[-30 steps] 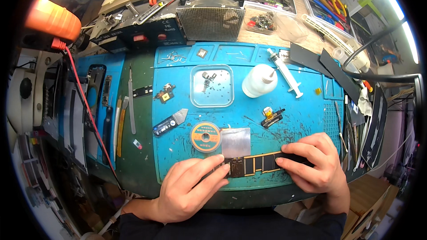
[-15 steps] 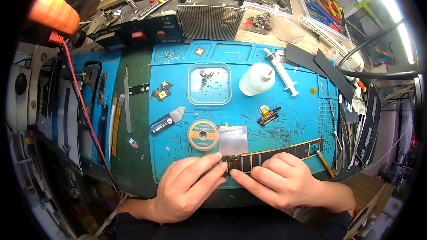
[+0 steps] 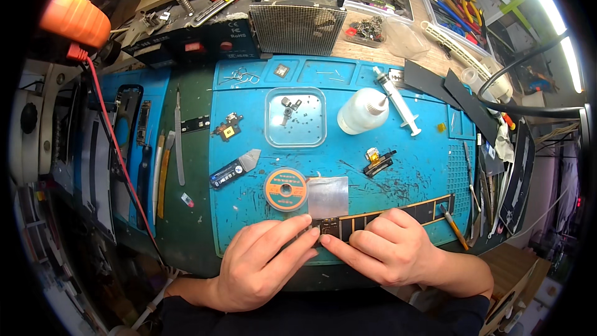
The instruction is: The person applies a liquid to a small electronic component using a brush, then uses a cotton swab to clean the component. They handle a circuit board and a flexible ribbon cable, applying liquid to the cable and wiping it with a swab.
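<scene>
A long black strip with gold-coloured crossbars (image 3: 367,219) lies along the near edge of the blue mat, and a small dark circuit board (image 3: 329,226) sits at its left end. My left hand (image 3: 262,261) is closed, its fingertips pressed together at that end, partly hiding it. My right hand (image 3: 392,250) has curled fingers over the strip, its index fingertip touching the board's near edge. Just beyond the fingertips are a square silvery metal plate (image 3: 328,197) and an orange-labelled spool (image 3: 285,190).
On the blue mat (image 3: 280,163) are a clear tray (image 3: 295,143) of tiny parts, a white bottle (image 3: 359,114), a syringe (image 3: 401,107) and a small camera-like module (image 3: 378,162). A wide flat blade (image 3: 235,169) lies left of the spool. Tweezers and knives flank the mat.
The whole view has shifted very slightly. Both hands keep nearly the same place and pose at the strip's left end.
</scene>
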`<state>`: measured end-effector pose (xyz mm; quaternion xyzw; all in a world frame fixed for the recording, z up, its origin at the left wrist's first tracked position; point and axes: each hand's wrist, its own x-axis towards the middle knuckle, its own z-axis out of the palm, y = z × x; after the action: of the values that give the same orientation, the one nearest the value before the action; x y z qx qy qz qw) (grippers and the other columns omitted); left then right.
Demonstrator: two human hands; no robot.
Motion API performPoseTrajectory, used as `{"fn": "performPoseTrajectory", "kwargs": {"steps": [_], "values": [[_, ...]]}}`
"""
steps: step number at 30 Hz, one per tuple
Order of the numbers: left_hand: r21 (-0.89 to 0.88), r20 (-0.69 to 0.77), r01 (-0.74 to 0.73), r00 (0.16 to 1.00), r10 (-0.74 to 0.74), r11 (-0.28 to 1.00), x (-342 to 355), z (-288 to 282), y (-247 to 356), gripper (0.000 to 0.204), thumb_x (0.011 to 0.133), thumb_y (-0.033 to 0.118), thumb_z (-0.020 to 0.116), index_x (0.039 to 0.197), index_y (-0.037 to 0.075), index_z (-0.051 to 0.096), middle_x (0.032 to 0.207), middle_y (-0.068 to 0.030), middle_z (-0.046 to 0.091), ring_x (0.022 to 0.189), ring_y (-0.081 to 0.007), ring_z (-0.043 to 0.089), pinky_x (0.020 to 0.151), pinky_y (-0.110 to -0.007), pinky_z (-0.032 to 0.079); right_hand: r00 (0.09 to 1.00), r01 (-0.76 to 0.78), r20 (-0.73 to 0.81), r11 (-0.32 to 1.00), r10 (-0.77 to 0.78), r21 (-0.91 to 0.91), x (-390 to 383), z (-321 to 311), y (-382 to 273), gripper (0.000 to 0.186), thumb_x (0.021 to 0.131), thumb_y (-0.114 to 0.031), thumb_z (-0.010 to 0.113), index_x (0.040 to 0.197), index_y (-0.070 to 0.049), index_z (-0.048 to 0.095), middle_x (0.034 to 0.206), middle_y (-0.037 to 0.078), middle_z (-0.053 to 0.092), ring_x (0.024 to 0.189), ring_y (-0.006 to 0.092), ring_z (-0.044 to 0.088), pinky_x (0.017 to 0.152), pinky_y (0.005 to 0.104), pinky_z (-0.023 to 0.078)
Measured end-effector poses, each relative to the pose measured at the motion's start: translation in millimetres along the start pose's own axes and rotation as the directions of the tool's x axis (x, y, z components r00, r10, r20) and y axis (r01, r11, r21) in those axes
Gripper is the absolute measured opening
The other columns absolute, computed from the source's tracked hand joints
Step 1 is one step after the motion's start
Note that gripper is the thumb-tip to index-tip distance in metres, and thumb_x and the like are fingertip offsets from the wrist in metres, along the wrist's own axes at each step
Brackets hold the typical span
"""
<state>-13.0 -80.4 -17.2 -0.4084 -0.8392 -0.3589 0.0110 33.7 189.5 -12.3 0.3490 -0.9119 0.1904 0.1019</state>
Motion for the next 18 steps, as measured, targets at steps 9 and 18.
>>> {"fn": "performPoseTrajectory", "kwargs": {"steps": [9,18], "values": [[-0.019,-0.011,0.012,1.000,-0.013,1.000,-0.3,0.2,1.0,0.047,0.082,0.007,0.094,0.127,-0.002,0.081,0.134,-0.0148,0.077,0.104,-0.0299,0.075,0.086,-0.039,0.059,1.000,0.019,-0.020,0.999,-0.018,0.028,0.4,1.0,1.0,0.049,0.084,-0.016,0.073,0.130,-0.004,0.083,0.083,-0.003,0.048,0.072,0.0121,0.050,0.064,0.0296,0.038],[-0.027,-0.005,0.004,1.000,-0.004,1.000,1.3,0.0,-0.3,0.048,0.081,0.004,0.094,0.125,-0.004,0.080,0.134,-0.0154,0.077,0.106,-0.0308,0.074,0.088,-0.040,0.060,0.998,-0.005,-0.059,0.993,0.012,0.119,-3.4,6.0,4.3,0.048,0.081,-0.013,0.075,0.127,-0.001,0.083,0.085,-0.001,0.053,0.072,0.0139,0.053,0.064,0.0315,0.040]]}}
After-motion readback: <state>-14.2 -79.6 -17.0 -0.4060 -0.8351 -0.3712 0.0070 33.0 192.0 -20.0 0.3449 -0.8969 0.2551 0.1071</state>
